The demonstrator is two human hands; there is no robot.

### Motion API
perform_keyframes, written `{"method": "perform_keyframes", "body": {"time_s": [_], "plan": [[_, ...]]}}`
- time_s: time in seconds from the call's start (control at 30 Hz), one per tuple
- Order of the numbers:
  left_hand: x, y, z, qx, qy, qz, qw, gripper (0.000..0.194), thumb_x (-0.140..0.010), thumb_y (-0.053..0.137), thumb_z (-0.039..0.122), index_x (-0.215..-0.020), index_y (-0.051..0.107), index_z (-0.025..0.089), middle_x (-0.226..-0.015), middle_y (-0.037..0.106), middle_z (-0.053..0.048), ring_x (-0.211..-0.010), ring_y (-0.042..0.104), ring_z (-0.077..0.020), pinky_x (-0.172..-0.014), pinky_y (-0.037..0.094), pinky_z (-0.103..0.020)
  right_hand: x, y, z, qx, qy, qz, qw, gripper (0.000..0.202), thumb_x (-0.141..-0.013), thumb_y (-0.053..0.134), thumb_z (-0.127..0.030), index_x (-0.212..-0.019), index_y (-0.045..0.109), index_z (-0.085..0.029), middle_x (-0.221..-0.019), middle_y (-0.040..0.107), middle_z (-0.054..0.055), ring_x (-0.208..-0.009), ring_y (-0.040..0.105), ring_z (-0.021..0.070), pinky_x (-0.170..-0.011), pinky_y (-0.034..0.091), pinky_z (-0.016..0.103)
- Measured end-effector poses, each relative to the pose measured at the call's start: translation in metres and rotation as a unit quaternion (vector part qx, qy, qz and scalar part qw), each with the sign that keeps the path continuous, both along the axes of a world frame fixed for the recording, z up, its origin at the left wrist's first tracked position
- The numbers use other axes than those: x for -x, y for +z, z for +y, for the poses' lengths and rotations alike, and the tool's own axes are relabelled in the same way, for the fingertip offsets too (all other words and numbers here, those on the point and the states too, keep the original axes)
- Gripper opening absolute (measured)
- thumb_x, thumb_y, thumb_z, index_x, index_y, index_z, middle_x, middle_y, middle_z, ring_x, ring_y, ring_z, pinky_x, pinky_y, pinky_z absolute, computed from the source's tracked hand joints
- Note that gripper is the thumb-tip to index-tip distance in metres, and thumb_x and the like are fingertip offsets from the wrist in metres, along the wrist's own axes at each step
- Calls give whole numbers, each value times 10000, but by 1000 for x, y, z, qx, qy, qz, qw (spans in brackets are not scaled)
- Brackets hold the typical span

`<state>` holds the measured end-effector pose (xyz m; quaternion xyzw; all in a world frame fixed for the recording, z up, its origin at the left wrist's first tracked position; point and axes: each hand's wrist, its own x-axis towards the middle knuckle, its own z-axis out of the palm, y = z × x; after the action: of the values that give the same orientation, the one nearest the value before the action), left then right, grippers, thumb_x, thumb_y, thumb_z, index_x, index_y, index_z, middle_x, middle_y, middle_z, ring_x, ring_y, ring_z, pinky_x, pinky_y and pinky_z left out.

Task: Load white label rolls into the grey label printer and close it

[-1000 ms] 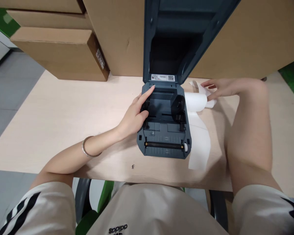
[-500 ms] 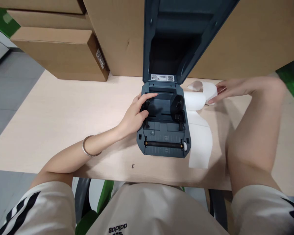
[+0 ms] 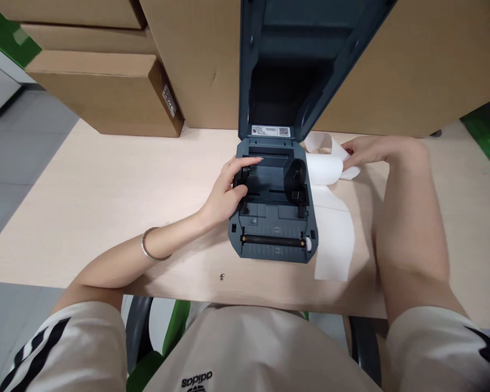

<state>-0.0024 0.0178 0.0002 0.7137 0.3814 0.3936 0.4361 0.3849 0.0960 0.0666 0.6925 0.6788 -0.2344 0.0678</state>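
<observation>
Open printer-like device [image 3: 269, 218] mid-frame, lid [image 3: 306, 32] raised. Left hand [image 3: 220, 200] open, thumb and finger apart over its left rim. Right hand [image 3: 369, 149], right of centre, at loose paper [image 3: 351, 173] by white roll [image 3: 325, 169]; grip unclear. Likely paper handling; any pull calls for care.

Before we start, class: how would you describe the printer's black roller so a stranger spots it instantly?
On the pale table sits an open blue-grey label printer. Across its near end lies the roller: the only long black bar, with a white end piece at its right.
</observation>
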Motion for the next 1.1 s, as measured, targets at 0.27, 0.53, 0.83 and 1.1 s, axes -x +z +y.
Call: {"method": "perform_keyframes", "body": {"time_s": [0.27, 0.53, 0.83, 1.1], "plan": [[1, 1, -1, 1, 11, 21, 1000, 760, -746, 605, 147, -1473, 733, 329, -1629, 700, -25, -1624, 551, -351, -1436, 419, -596, -24, 57, -32, -55, -56, 18, 997, 451, -919, 899, -657, -1128, 848, -261, -1212, 864, 127, -1096, 766, 281, -941, 536, 502], [4, -17, 7, -19, -29, -38, 999, 927, -798, 642, 147, -1689, 562, 391, -1800, 558, 21, -1752, 402, -361, -1495, 302, -585, 83, 66, -79, -290, 109, 207, 928, 783, -753, 861, -884, -1236, 767, -274, -1235, 811, 135, -1094, 755, 343, -998, 600, 539], [6, -48, 15, 12, -41, -96, 994, 1172, -937, 747, 348, -1862, 35, 448, -1913, 393, -35, -1771, 383, -380, -1467, 305, -601, 131, 39, -73, -240, 242, 273, 900, 229, -890, 792, -403, -916, 614, -263, -967, 774, 17, -923, 753, 247, -849, 555, 381], [-4, -27, 2, 58, -19, -128, 990, 1147, -998, 771, 593, -1868, 43, 425, -1915, 395, -68, -1757, 426, -414, -1464, 315, -617, 130, 43, -98, -143, 304, 333, 881, 599, -922, 755, -297, -1511, 649, -266, -1037, 837, -5, -900, 783, 225, -862, 632, 370]]}}
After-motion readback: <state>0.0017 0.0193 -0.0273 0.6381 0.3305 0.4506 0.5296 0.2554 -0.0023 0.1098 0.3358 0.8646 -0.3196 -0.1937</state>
